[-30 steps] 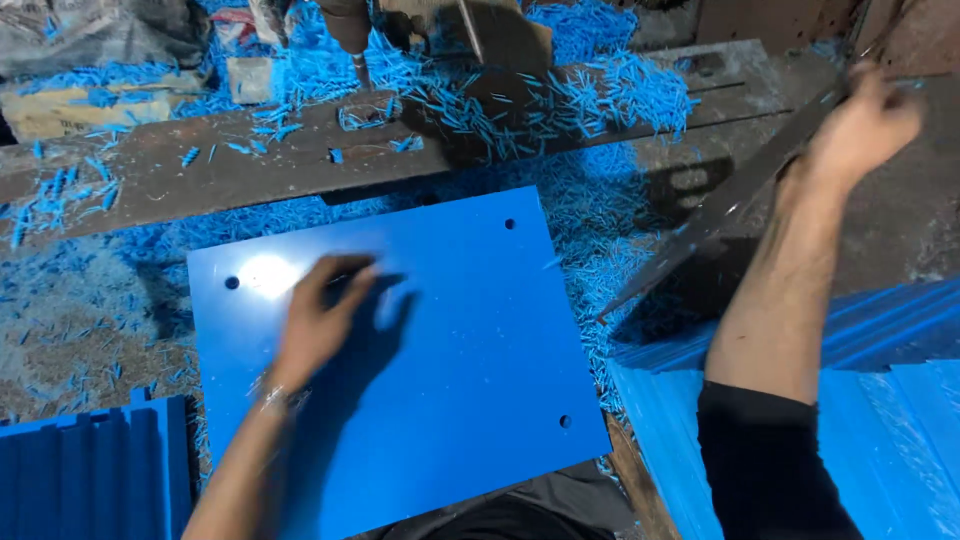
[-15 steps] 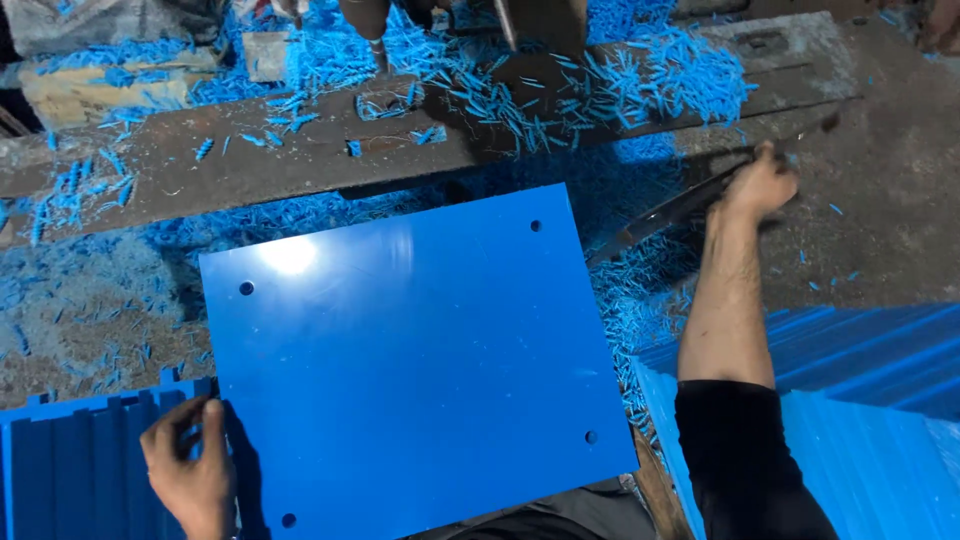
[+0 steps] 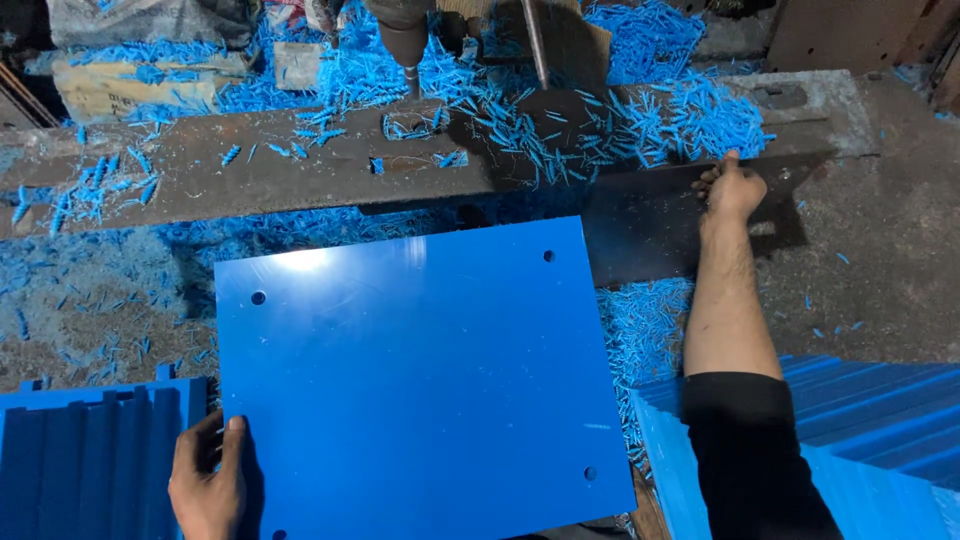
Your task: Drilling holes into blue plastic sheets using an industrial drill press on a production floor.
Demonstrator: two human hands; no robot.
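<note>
Blue plastic sheet (image 3: 420,390) (holes near its corners) gripped by left hand (image 3: 207,480); right hand (image 3: 732,188) clasps dark metal plate (image 3: 650,230).

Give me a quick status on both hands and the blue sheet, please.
Left hand grips blue sheet at its near-left corner. Right hand rests on dark metal plate beyond it. Blue shavings litter the bench.

We see a dark metal counter (image 3: 250,165) strewn with blue shavings (image 3: 640,125) — below it, the floor (image 3: 880,290), seemingly concrete, carries more.
</note>
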